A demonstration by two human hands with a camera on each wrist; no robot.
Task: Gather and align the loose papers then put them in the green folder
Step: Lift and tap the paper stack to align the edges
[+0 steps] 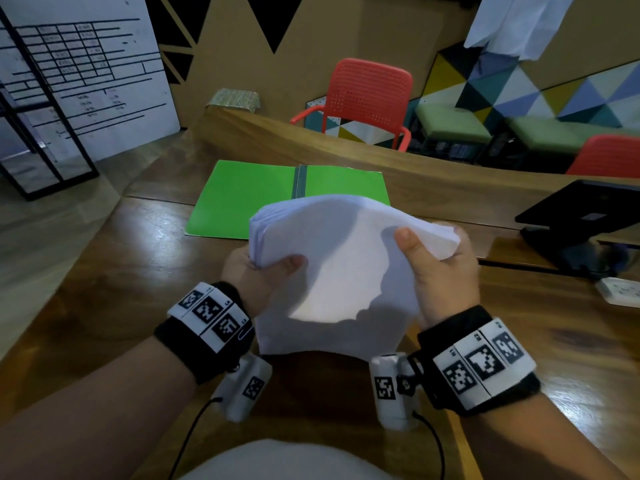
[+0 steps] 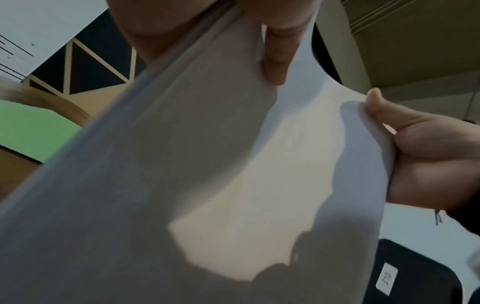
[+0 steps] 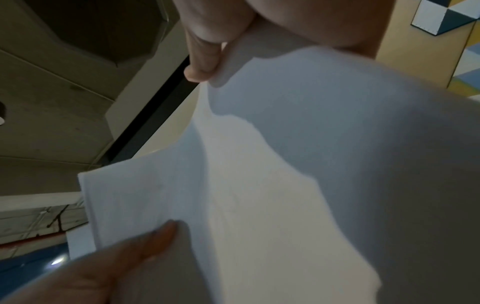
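- The stack of papers [image 1: 332, 268] is held up above the wooden table [image 1: 114, 271], tilted, with its lower edge toward the person and its top edge over the near edge of the green folder [image 1: 242, 199].
- The left hand [image 1: 256, 271] grips the stack's left side, thumb on the top sheet; the fingers are hidden behind the paper.
- The right hand [image 1: 440, 271] grips the stack's right side, thumb pressed on top and fingers curled round the edge from behind.
- The sheets bow between the two hands, and their left edges fan slightly, so they are not perfectly flush.
- The green folder lies open and flat on the table just beyond the stack; its near right part is covered by the papers.
- In the left wrist view the stack [image 2: 207, 164] fills most of the picture, blurred, and only a corner of the folder [image 2: 33, 131] shows at the left edge.
- In the right wrist view the paper [image 3: 259, 185] again blocks nearly everything; the left thumb [image 3: 155, 242] lies on it, its hand cut off by the frame.
- A black laptop [image 1: 585, 216] sits right of the stack, cut off at the frame edge.
- A red chair [image 1: 367, 98] stands beyond the folder, behind the table's raised edge.
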